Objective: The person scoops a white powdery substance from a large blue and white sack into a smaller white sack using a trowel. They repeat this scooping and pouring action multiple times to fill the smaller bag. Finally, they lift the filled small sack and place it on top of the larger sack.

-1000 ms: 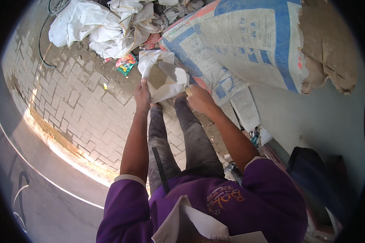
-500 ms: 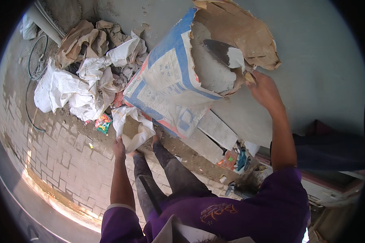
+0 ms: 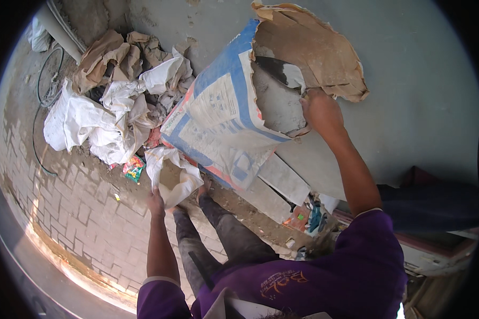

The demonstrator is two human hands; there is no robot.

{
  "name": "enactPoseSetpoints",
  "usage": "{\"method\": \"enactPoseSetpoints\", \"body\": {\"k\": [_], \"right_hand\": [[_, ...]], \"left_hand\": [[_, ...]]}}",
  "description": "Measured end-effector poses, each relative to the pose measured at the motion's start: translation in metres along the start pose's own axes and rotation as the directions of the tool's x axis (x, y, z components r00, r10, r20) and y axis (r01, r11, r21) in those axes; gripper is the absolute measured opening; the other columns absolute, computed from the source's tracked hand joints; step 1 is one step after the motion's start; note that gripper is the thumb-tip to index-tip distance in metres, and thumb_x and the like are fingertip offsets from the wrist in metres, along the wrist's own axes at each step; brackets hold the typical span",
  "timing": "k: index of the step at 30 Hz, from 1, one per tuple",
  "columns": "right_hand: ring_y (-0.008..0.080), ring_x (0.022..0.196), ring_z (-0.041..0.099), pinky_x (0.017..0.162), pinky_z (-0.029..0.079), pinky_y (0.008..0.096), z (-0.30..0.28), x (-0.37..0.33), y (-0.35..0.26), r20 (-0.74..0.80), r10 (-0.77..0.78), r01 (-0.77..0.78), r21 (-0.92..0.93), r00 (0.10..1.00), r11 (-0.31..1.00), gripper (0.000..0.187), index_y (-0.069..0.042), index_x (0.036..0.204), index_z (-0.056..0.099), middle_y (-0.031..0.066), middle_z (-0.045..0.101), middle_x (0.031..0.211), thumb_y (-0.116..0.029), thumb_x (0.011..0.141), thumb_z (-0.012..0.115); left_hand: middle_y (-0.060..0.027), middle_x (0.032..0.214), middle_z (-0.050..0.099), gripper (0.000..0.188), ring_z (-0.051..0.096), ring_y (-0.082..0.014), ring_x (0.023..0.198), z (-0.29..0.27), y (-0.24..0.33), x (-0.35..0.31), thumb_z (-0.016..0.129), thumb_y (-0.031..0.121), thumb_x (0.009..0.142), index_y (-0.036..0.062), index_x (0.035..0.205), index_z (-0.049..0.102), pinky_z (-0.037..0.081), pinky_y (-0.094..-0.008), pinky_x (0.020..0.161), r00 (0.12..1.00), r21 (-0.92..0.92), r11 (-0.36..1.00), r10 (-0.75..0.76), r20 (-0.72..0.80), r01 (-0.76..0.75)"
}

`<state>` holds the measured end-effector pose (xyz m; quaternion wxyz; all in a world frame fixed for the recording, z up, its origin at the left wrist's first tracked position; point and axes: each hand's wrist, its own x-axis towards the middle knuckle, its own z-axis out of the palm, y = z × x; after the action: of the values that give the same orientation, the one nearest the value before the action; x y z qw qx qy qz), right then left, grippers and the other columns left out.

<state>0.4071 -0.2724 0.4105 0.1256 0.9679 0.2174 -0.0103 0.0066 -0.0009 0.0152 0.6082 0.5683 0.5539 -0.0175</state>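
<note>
My right hand (image 3: 323, 111) grips the handle of a trowel (image 3: 277, 72), its dark blade lying on the grey powder (image 3: 277, 103) inside a large paper sack. The sack (image 3: 213, 106) is blue and white with a torn, open brown mouth. My fingers hide most of the trowel's handle. Lower down, my left hand (image 3: 155, 202) is closed on the rim of a small white woven bag (image 3: 189, 183). That bag's mouth gapes upward, and its inside looks tan.
Crumpled white sacks and brown paper (image 3: 98, 119) lie heaped left of the big sack. A hose (image 3: 37, 117) curves over the paving (image 3: 85, 207). Pale slabs (image 3: 282, 178) and litter (image 3: 303, 215) lie along the grey wall (image 3: 410, 69). My feet stand near the small bag.
My right hand has moved left and slightly down, pushing the trowel further into the sack's mouth. My left hand keeps its hold on the small bag, nearly in place.
</note>
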Motion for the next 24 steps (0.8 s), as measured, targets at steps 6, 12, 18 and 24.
{"method": "enactPoseSetpoints", "body": {"k": [6, 12, 18, 24], "right_hand": [[0.0389, 0.086, 0.065, 0.075, 0.052, 0.0471, 0.008, 0.048, -0.001, -0.069, -0.022, 0.016, -0.093, 0.997, 0.996, 0.031, 0.001, 0.102, 0.063, 0.0222, 0.065, 0.089, -0.026, 0.087, 0.064], [0.0386, 0.085, 0.065, 0.074, 0.052, 0.047, 0.014, -0.002, -0.003, 0.082, -0.036, 0.041, -0.067, 0.996, 0.997, 0.032, -0.001, 0.105, 0.061, 0.0218, 0.063, 0.091, -0.027, 0.088, 0.063], [0.0395, 0.085, 0.065, 0.074, 0.052, 0.0474, 0.004, 0.046, -0.001, -0.109, -0.032, 0.023, -0.088, 0.993, 0.996, 0.033, -0.001, 0.106, 0.061, 0.0229, 0.063, 0.093, -0.028, 0.088, 0.064], [0.038, 0.084, 0.065, 0.073, 0.052, 0.0467, 0.02, -0.001, -0.006, 0.075, -0.056, 0.063, -0.091, 0.996, 0.994, 0.028, -0.001, 0.101, 0.062, 0.0213, 0.064, 0.092, -0.026, 0.088, 0.063]], "left_hand": [[-0.0017, 0.074, 0.05, 0.047, 0.045, -0.0128, 0.068, 0.01, -0.009, 0.009, 0.05, 0.039, 0.097, -0.0065, 0.103, 0.061, 0.039, -0.0334, 0.06, 1.0, -0.057, 0.998, 0.016, 0.007, -0.016], [-0.0009, 0.071, 0.049, 0.048, 0.044, -0.0131, 0.066, 0.004, -0.009, 0.005, 0.051, 0.042, 0.097, -0.0048, 0.098, 0.061, 0.038, -0.0342, 0.058, 0.999, -0.024, 0.999, 0.031, -0.008, -0.031], [-0.0035, 0.077, 0.054, 0.051, 0.048, -0.0146, 0.07, 0.009, -0.014, 0.016, 0.05, 0.041, 0.097, -0.007, 0.108, 0.06, 0.042, -0.0344, 0.063, 1.0, 0.017, 1.0, -0.021, 0.024, 0.02], [-0.0093, 0.086, 0.061, 0.053, 0.055, -0.0191, 0.078, 0.0, -0.009, 0.008, 0.051, 0.042, 0.097, -0.009, 0.111, 0.06, 0.045, -0.0379, 0.07, 1.0, -0.006, 1.0, -0.013, 0.027, 0.013]]}}
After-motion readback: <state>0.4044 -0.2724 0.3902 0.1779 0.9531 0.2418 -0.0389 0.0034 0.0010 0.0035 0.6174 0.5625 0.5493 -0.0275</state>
